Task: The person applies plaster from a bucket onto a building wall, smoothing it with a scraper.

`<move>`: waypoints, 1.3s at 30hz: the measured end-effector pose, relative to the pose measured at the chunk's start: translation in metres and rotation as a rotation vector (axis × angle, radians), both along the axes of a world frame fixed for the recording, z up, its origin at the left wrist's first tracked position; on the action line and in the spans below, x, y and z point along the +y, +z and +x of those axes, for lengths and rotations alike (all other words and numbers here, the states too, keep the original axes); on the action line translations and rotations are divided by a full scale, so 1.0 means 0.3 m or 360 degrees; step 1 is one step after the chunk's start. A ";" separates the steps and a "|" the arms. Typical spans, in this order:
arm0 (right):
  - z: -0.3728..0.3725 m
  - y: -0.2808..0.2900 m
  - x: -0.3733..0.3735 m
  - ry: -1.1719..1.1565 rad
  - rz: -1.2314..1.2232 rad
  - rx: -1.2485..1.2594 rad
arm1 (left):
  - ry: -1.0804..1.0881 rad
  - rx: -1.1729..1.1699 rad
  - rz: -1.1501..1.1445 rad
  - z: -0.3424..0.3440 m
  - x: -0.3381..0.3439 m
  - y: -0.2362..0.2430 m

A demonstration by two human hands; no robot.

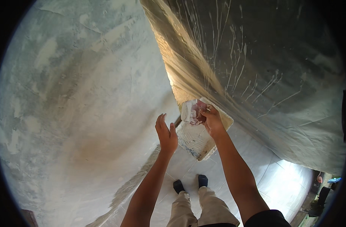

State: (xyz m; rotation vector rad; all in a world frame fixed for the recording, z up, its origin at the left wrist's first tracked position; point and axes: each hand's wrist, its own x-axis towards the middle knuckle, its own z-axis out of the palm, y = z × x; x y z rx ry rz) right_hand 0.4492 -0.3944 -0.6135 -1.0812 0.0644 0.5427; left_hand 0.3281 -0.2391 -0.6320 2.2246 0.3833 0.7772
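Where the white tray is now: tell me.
In the head view, the white tray is just right of centre, partly behind the right hand, with the left hand to its left.

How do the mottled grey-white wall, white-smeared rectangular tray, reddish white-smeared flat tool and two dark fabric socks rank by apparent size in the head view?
1. Wall
2. Tray
3. Reddish tool, partly covered by the right hand
4. Dark socks, too alike to rank against each other
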 end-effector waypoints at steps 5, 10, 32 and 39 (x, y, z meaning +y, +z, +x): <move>0.009 0.309 -0.005 0.0081 0.0365 -0.0059 | -0.0059 -0.0254 0.0327 0.044 0.000 0.306; -0.014 0.605 0.001 0.0217 0.0624 -0.0341 | -0.0024 -0.0446 0.0628 0.044 0.035 0.591; -0.521 1.496 0.381 0.0555 0.1156 -0.0943 | 0.0478 -0.0975 0.1693 -0.582 0.343 1.625; -0.766 1.664 0.577 0.0552 0.1318 -0.0983 | 0.0652 -0.0876 0.2106 -0.906 0.474 1.878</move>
